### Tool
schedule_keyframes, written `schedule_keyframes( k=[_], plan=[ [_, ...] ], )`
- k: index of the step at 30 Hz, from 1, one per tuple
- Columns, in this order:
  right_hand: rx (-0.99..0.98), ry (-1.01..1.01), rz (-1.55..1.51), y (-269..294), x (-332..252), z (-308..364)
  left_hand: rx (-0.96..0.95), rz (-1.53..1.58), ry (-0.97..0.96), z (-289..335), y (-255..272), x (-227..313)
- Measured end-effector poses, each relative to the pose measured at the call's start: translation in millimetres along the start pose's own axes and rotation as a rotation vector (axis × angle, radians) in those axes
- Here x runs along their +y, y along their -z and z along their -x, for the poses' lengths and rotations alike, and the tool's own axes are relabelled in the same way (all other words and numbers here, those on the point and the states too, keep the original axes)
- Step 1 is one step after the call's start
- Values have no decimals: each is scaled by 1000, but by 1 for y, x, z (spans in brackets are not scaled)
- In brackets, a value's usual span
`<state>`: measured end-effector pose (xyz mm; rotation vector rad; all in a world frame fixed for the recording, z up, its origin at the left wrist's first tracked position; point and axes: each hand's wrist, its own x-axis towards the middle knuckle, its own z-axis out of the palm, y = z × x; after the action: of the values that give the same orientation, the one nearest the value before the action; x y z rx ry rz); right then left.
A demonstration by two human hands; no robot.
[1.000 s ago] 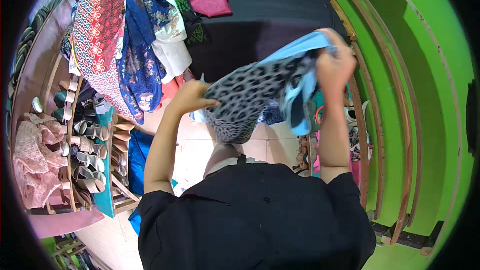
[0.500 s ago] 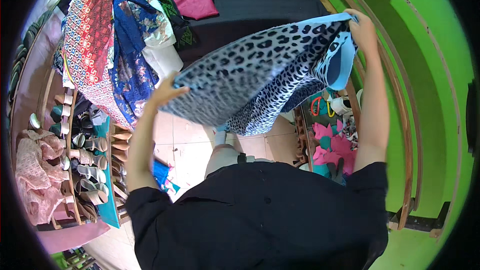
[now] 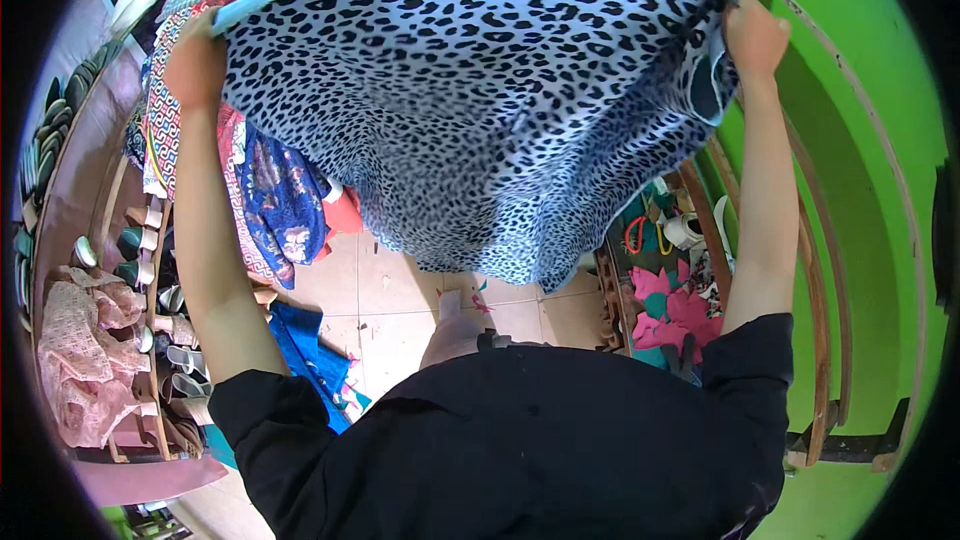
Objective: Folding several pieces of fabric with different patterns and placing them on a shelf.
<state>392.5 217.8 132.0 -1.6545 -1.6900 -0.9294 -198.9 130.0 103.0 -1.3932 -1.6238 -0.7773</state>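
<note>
A pale blue fabric sheet with black leopard spots [image 3: 470, 90] hangs spread between my two raised hands. Along its top runs a plain light blue edge, pulled nearly taut in a curve. My left hand [image 3: 196, 62] is closed round the upper left corner. Its opposite corner is gripped in my right hand [image 3: 752, 32], where part of the cloth folds over and shows a dark opening. Below, the cloth drops in loose folds to a point above the floor. Much of what lies behind the sheet is hidden by it.
Patterned fabrics in red [image 3: 165, 100] and navy floral [image 3: 285, 195] hang at the left. Wooden racks with shoes [image 3: 185, 370] and a pink lacy cloth [image 3: 90, 350] stand nearer. Blue fabric [image 3: 310, 350] lies on the tiled floor. At right are pink cutouts [image 3: 680, 310] and wooden rails [image 3: 815, 340] along a green wall.
My left hand has moved up and to the left, stretching the leopard-spotted fabric wide and raising its top edge. My right hand has shifted slightly outward, still holding its corner.
</note>
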Motion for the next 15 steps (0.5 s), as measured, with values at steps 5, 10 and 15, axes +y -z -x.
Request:
schedule_keyframes(
  k=[5,10,15],
  plan=[
    [-211,-130,-801,-22,35,33,-64,108,-129,46,19,-25],
    [-590,-83,-966,-59,21,113,19,246,138,146,-14,-84],
    [-760,-165,-1033,-69,-6,179,-44,760,628,191,-21,-97]
  ],
)
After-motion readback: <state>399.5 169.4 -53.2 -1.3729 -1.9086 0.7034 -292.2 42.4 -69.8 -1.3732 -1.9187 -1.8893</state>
